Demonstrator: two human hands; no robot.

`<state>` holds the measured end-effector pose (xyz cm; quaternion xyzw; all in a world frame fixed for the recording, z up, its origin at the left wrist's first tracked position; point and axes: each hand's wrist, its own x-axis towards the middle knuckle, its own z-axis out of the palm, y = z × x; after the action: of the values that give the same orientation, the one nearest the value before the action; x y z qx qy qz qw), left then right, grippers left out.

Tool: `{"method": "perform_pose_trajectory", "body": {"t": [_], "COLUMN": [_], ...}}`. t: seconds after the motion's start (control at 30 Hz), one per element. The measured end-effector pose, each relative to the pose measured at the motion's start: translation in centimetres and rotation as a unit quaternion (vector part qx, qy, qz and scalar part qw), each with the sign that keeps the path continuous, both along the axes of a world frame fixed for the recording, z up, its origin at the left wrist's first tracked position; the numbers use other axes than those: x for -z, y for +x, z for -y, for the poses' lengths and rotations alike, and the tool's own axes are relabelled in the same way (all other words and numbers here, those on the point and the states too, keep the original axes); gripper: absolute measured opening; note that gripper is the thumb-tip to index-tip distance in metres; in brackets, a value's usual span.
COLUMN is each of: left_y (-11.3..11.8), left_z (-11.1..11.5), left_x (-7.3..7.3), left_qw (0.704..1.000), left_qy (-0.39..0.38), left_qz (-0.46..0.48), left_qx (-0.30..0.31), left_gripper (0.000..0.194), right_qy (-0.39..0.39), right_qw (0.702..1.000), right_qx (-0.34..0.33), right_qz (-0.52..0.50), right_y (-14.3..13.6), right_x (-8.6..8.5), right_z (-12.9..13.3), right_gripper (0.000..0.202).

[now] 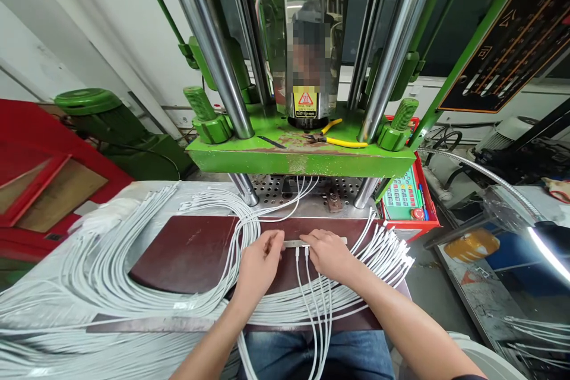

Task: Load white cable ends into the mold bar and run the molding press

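Note:
A narrow metal bar (293,244) lies crosswise over the brown board, with white cables running from its near side towards my lap. My right hand (328,254) is closed over the bar, fingers on its top and the connectors there. Two white cable connectors (301,253) show just left of those fingers; other cable ends are hidden under the hand. At the bar's left end, my left hand (260,258) has its thumb and fingers pinched together. Whatever is between them is hidden. A thick bundle of white cables (196,303) curves around both hands.
Ahead stands a green press (303,160) with steel columns; yellow-handled pliers (342,142) lie on its plate. White cables enter beneath it. Right are cable ends (392,252), a control panel (403,196) and a lit lamp (550,255). The brown board (178,255) lies under the cables.

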<state>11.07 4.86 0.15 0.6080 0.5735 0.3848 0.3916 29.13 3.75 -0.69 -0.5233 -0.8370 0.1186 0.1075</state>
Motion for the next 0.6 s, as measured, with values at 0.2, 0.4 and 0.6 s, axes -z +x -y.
{"method": "perform_pose_trajectory", "body": {"t": [0.2, 0.4, 0.6], "left_y": [2.8, 3.9, 4.1], "left_z": [-5.8, -8.7, -9.8], "left_x": [0.4, 0.9, -1.2], "left_qw": [0.937, 0.957, 0.971], "left_qy": [0.187, 0.091, -0.119], "left_qz": [-0.293, -0.272, -0.088], "left_qx": [0.012, 0.045, 0.189], "left_gripper": [0.045, 0.020, 0.008], "right_qy": [0.053, 0.045, 0.039], "right_qw": [0.996, 0.998, 0.998], "right_qx": [-0.025, -0.022, 0.032], "right_qz": [0.066, 0.035, -0.044], "right_y": [-0.5, -0.6, 2.5], "right_x": [0.4, 1.0, -1.8], "right_z": [0.5, 0.8, -1.0], "right_gripper": [0.036, 0.033, 0.027]}}
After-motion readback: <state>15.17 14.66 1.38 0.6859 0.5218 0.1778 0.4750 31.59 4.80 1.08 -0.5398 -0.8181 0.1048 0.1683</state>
